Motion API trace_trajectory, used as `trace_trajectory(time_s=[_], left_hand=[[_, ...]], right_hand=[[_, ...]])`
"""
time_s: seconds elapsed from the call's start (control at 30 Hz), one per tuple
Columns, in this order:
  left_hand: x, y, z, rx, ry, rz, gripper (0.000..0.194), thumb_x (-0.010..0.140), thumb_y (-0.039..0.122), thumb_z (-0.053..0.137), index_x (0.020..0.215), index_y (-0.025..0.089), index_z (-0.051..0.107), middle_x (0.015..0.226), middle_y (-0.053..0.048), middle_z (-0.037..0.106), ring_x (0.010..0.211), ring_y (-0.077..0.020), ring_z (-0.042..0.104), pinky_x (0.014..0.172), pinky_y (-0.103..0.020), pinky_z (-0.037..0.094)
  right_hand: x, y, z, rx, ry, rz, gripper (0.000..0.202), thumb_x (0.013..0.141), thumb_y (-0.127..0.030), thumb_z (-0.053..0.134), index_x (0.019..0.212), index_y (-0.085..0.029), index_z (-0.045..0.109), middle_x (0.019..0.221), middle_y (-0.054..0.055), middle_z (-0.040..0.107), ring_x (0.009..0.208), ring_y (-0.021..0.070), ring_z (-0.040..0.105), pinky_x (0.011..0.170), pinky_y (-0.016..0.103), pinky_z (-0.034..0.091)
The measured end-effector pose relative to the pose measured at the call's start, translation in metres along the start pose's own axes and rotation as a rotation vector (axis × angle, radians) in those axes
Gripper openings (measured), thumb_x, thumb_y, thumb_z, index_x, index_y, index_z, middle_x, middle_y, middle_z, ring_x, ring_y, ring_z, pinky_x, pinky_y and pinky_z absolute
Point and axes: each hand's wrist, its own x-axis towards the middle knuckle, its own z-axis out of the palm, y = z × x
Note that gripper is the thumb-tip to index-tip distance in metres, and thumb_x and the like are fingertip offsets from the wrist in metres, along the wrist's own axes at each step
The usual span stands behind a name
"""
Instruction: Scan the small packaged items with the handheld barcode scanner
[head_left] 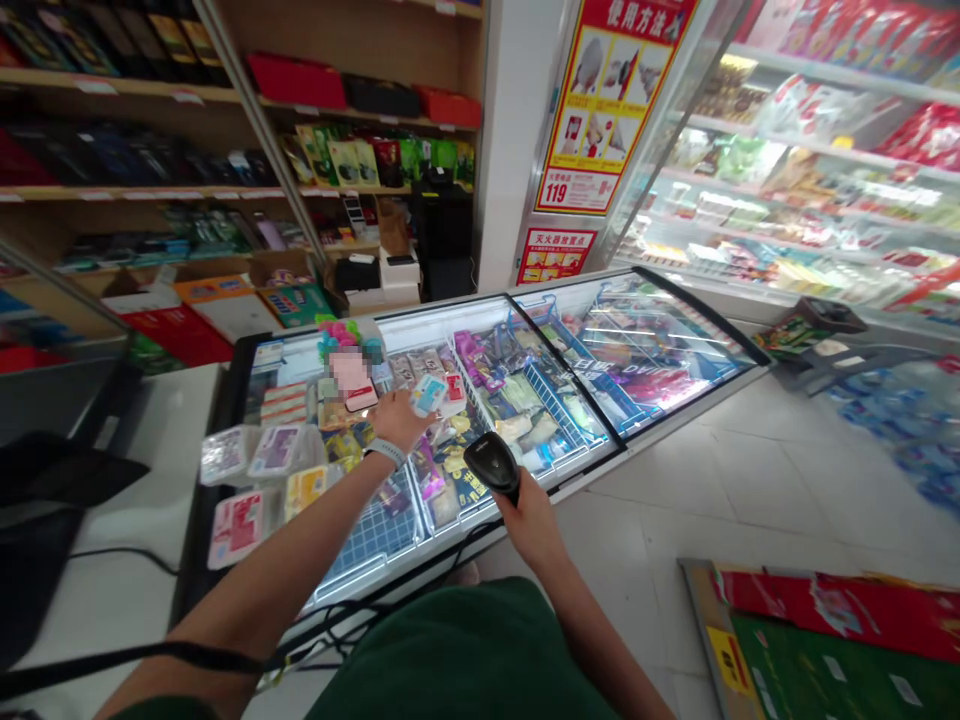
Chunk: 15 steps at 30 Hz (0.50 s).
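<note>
My left hand (401, 420), with a pale band at its wrist, reaches over the glass top of a chest freezer (499, 312). Its fingers hold a small clear pack with a blue-and-white label (429, 394). Right beside that is a similar pack with a red label (454, 392); whether my fingers touch it too I cannot tell. A black handheld barcode scanner (491, 463) is gripped in my right hand (531, 515), its head towards the freezer. Several clear plastic tubs (238, 525) with red, purple and yellow labels stand on the freezer's left end.
A phone (361, 396) and a colourful flower-like ornament (339, 338) lie on the glass. Black cables (352, 610) hang along the freezer's front. A grey counter (161, 420) adjoins on the left. Flattened cartons (840, 640) lie on the floor at right.
</note>
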Motion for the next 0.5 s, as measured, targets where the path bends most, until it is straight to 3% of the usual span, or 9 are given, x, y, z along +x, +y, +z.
trace_trajectory(time_s=[0.27,0.37,0.5], left_hand=[[-0.089,-0.055,-0.049,0.098,0.219,0.096,0.06,0.073,0.045,0.063,0.125,0.019,0.051,0.125,-0.013,0.056,0.12,-0.032,0.046,0.11,-0.047,0.013],[-0.114,-0.071,-0.059,0.15,0.303,0.08,0.057,0.075,0.045,0.061,0.125,0.018,0.051,0.121,-0.013,0.059,0.117,-0.0313,0.048,0.111,-0.048,0.011],[-0.137,-0.086,-0.066,0.17,0.324,-0.014,0.055,0.076,0.045,0.061,0.124,0.019,0.051,0.123,-0.012,0.058,0.117,-0.0309,0.048,0.111,-0.048,0.011]], right_hand=[[0.001,-0.033,0.016,-0.032,-0.185,-0.227,0.02,0.083,-0.019,0.055,0.103,-0.017,0.052,0.096,0.009,0.062,0.09,0.0233,0.06,0.077,0.033,0.045],[0.0,-0.047,0.025,-0.062,-0.263,-0.299,0.02,0.083,-0.017,0.055,0.102,-0.017,0.052,0.098,0.009,0.062,0.091,0.0231,0.059,0.077,0.032,0.044],[-0.001,-0.061,0.035,-0.091,-0.352,-0.366,0.019,0.082,-0.015,0.053,0.1,-0.017,0.052,0.098,0.009,0.061,0.091,0.0228,0.058,0.077,0.032,0.043]])
